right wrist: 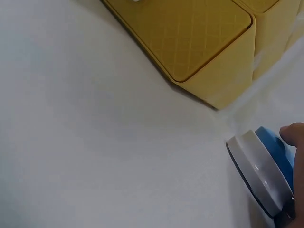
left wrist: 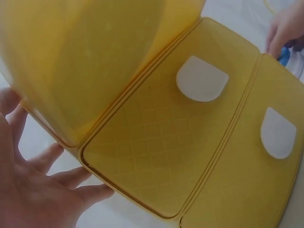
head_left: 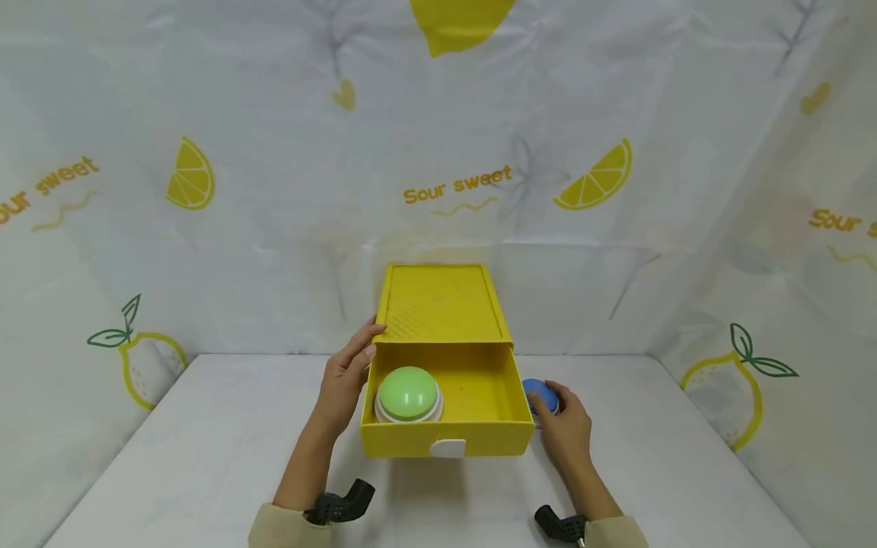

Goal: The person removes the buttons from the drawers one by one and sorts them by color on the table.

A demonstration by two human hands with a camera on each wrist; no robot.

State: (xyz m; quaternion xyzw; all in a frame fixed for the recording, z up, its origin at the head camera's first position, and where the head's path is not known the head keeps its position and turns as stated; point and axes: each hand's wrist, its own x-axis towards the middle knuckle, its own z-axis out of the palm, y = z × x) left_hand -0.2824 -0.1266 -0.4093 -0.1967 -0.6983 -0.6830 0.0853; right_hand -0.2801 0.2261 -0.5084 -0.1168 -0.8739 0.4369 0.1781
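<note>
A yellow drawer cabinet (head_left: 438,304) stands on the table with its top drawer (head_left: 448,440) pulled out. Inside that drawer, at the left, sits a green domed push button (head_left: 409,394) on a white base. My left hand (head_left: 348,378) rests on the cabinet's left side; the left wrist view shows its fingers (left wrist: 76,176) extended along the edge. To the right of the drawer, my right hand (head_left: 567,426) holds a blue domed push button (head_left: 540,396) between thumb and fingers. Its white base (right wrist: 261,171) shows in the right wrist view, near the table surface.
Two pushed-in drawers with white tab handles (left wrist: 202,79) lie below the pulled-out one. The white table (head_left: 240,426) meets a lemon-print curtain (head_left: 274,228) behind the cabinet and at both sides. Black wrist cameras (head_left: 342,504) are strapped at both sleeves.
</note>
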